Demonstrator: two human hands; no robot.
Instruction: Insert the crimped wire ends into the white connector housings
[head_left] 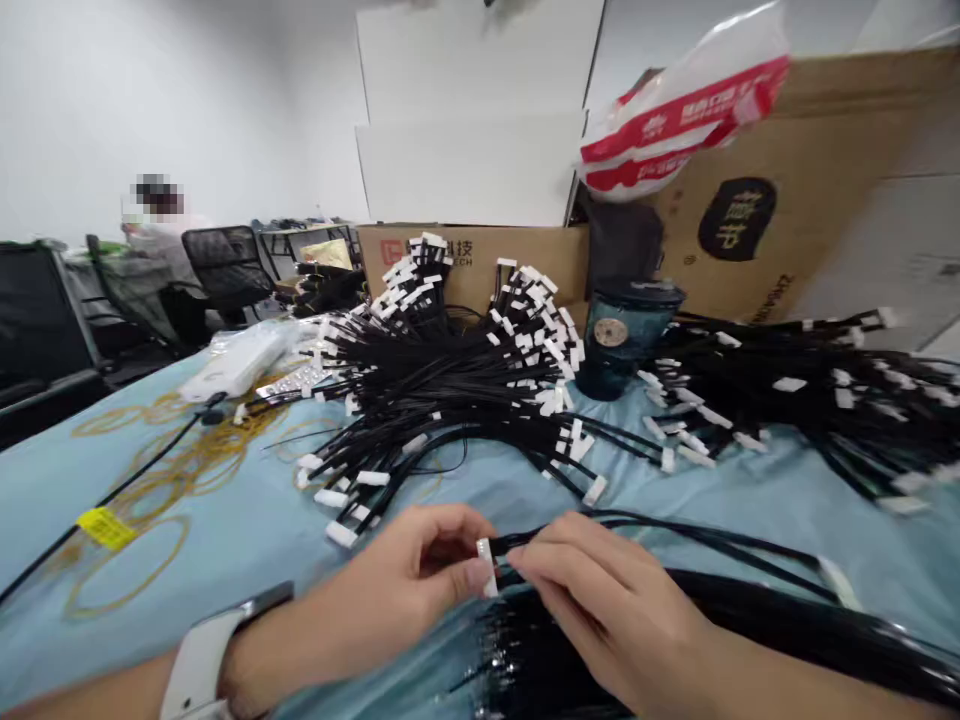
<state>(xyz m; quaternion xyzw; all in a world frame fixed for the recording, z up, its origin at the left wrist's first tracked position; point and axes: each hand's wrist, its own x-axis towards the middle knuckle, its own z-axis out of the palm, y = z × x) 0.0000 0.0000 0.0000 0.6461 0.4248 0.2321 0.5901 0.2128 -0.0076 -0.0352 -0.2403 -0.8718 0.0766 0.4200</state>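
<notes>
My left hand [409, 590] pinches the white connector [487, 565] at the end of a black cable. My right hand [600, 600] is closed on the same black cable [675, 535] just behind the connector; the cable runs off to the right. Both hands hover over a bundle of black cables [540, 650] lying at the table's near edge. A white watch [202, 655] is on my left wrist.
Heaps of black cables with white connectors [465, 370] cover the blue table [247, 520], with more of these cables at right [825, 400]. A dark cup [622, 340] stands between them. Yellow rubber bands [172, 460] lie left. Cardboard boxes [810, 190] stand behind. A person [161, 235] sits far left.
</notes>
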